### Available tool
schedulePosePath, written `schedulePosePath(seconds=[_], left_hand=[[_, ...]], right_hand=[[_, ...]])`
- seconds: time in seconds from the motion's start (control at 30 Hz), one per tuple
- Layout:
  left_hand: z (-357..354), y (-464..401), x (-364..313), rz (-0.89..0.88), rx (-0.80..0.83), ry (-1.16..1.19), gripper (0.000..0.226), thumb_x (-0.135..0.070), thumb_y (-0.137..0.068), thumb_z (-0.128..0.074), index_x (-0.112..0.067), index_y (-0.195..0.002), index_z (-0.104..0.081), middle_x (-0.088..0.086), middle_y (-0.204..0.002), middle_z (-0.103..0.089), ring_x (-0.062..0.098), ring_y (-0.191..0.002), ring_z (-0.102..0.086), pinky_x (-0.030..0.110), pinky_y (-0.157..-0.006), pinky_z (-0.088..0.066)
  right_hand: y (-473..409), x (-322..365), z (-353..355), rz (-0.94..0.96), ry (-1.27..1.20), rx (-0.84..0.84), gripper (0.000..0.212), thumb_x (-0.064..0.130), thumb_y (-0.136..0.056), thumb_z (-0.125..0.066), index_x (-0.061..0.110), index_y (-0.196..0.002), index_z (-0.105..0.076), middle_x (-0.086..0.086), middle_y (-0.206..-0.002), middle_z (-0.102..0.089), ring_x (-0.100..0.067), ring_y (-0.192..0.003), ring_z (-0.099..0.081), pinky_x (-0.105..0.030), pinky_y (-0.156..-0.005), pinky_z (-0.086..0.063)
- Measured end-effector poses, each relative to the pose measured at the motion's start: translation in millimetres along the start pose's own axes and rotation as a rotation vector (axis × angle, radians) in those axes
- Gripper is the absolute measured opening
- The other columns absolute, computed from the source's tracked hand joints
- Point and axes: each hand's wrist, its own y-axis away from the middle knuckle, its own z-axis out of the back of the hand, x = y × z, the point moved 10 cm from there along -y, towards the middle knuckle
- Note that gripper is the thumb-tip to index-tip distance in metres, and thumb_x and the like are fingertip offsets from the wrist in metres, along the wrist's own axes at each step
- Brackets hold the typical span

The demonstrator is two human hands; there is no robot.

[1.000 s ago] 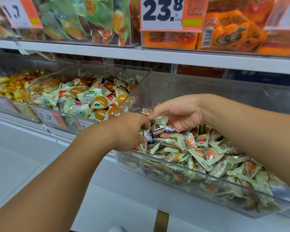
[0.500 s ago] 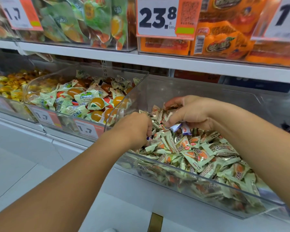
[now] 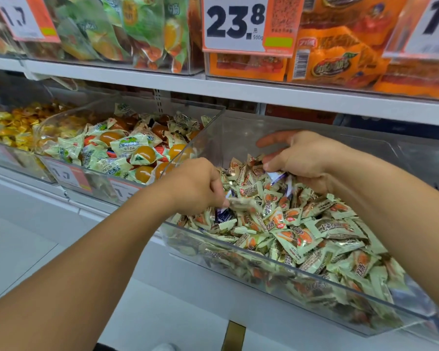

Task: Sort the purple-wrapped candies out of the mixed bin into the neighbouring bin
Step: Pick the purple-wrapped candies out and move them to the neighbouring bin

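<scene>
Reaching hands: both are down in the clear mixed bin (image 3: 276,259), low over the heap of wrapped sweets.
Left hand: the left hand (image 3: 195,184) sits at the bin's near left corner with fingers curled under – a pale green candy (image 3: 240,202) shows blurred at its fingertips, and it seems to pinch it, though the blur leaves that unsure.
Right hand: the right hand (image 3: 307,155) is further back, index finger stretched out toward the left, the other fingers curled down onto the pile; a purple-and-white wrapper (image 3: 276,176) peeks out beneath them, and whether it is truly gripped cannot be told.
Purple-wrapped candies: one purple candy (image 3: 223,215) lies on the heap just below the left hand, near the front wall; a sliver of purple shows by that hand's knuckles too.
Pale green candies: these sawtooth-edged packets (image 3: 299,236) with orange print fill most of the mixed bin, banked up toward the front right.
Neighbouring bin: a second clear bin (image 3: 69,171) stands touching the mixed bin's left wall – it holds larger green-and-white packets with round orange sweets (image 3: 145,154).
Far left: a bin of yellow-wrapped sweets (image 3: 8,125).
Upper shelf: a white shelf (image 3: 264,93) carries orange snack packs (image 3: 332,62) and green bags (image 3: 142,29), with a price tag (image 3: 235,21) reading 23.8.
</scene>
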Motion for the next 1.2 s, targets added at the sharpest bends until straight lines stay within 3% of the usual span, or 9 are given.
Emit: schedulePosePath(seconds=[0.1,0.2,0.37,0.5,0.63,0.77,0.9,1.03,1.2], left_hand=[[10.8,4.0,1.2,-0.007,-0.089,0.090,0.022,-0.027,-0.084,-0.079,-0.019,-0.068,-0.068,-0.005,-0.071,-0.067,0.009,-0.065,-0.061,0.021,-0.057,-0.045],[9.4,2.4,1.1,-0.003,-0.140,0.033,0.017,-0.018,-0.086,-0.073,-0.013,-0.073,-0.064,-0.002,-0.076,-0.065,0.014,-0.071,-0.060,0.028,-0.060,-0.048],[8.2,1.8,-1.8,-0.025,-0.157,-0.049,0.017,-0.017,-0.088,-0.069,-0.018,-0.080,-0.054,-0.002,-0.077,-0.056,0.012,-0.064,-0.050,0.029,-0.053,-0.036],[1.5,0.6,-4.7,-0.037,-0.082,-0.106,0.007,-0.024,-0.094,-0.060,-0.024,-0.099,-0.054,0.001,-0.093,-0.060,0.015,-0.071,-0.058,0.030,-0.056,-0.043],[1.4,-2.7,-10.0,-0.050,-0.081,-0.081,0.014,-0.031,-0.095,-0.065,-0.019,-0.089,-0.065,-0.007,-0.073,-0.054,0.007,-0.058,-0.049,0.020,-0.046,-0.032],[20.2,0.4,-19.1,-0.069,-0.212,-0.125,0.037,-0.045,-0.093,-0.063,-0.013,-0.076,-0.060,0.008,-0.070,-0.059,0.020,-0.062,-0.050,0.032,-0.052,-0.037],[6.5,4.7,-18.1,-0.088,-0.090,-0.125,0.032,-0.039,-0.100,-0.054,-0.011,-0.086,-0.058,0.009,-0.082,-0.065,0.026,-0.075,-0.062,0.040,-0.065,-0.050],[17.7,14.5,-13.8,-0.092,-0.057,-0.113,0.016,-0.017,-0.102,-0.049,-0.025,-0.092,-0.059,-0.004,-0.091,-0.059,0.014,-0.079,-0.058,0.037,-0.065,-0.052],[8.6,28.4,-1.2,-0.021,0.157,-0.398,0.020,-0.026,-0.100,-0.054,-0.018,-0.086,-0.064,0.001,-0.082,-0.057,0.014,-0.072,-0.053,0.030,-0.062,-0.044]], right_hand=[[3.1,-12.0,-15.6,-0.070,-0.099,0.069,0.027,-0.006,-0.091,-0.061,0.013,-0.108,-0.071,-0.017,-0.100,-0.069,-0.027,-0.082,-0.047,-0.031,-0.057,-0.037],[1.4,-13.3,-24.9,-0.002,0.046,0.040,0.021,-0.001,-0.092,-0.063,0.015,-0.095,-0.076,-0.012,-0.095,-0.072,-0.024,-0.070,-0.051,-0.032,-0.054,-0.044],[2.0,5.6,-14.0,0.106,0.185,0.014,0.020,0.004,-0.090,-0.070,0.023,-0.091,-0.077,0.000,-0.100,-0.074,-0.023,-0.098,-0.071,-0.035,-0.084,-0.060],[15.6,15.0,-10.0,0.149,0.345,0.093,0.020,0.002,-0.092,-0.067,0.019,-0.099,-0.076,0.001,-0.084,-0.076,-0.004,-0.063,-0.065,-0.024,-0.062,-0.052],[33.4,19.9,-7.1,0.266,0.899,0.158,0.026,0.042,-0.079,-0.081,0.030,-0.102,-0.076,0.023,-0.087,-0.060,0.001,-0.079,-0.055,-0.026,-0.077,-0.046],[42.6,2.4,-23.1,0.237,0.997,0.330,0.037,0.057,-0.072,-0.079,0.025,-0.089,-0.075,0.004,-0.092,-0.072,-0.017,-0.085,-0.065,-0.038,-0.080,-0.055],[41.2,13.8,-22.8,0.362,0.956,0.273,0.029,0.042,-0.089,-0.070,0.017,-0.076,-0.066,0.001,-0.071,-0.065,-0.015,-0.060,-0.054,-0.030,-0.056,-0.042],[48.5,58.9,-21.3,0.501,0.625,0.218,0.022,0.018,-0.096,-0.057,0.031,-0.096,-0.074,0.008,-0.071,-0.071,-0.003,-0.046,-0.051,-0.016,-0.047,-0.042],[47.4,31.2,-133.4,0.484,0.957,0.573,0.026,0.048,-0.091,-0.066,0.029,-0.104,-0.078,0.009,-0.094,-0.074,-0.011,-0.085,-0.065,-0.032,-0.083,-0.055]])
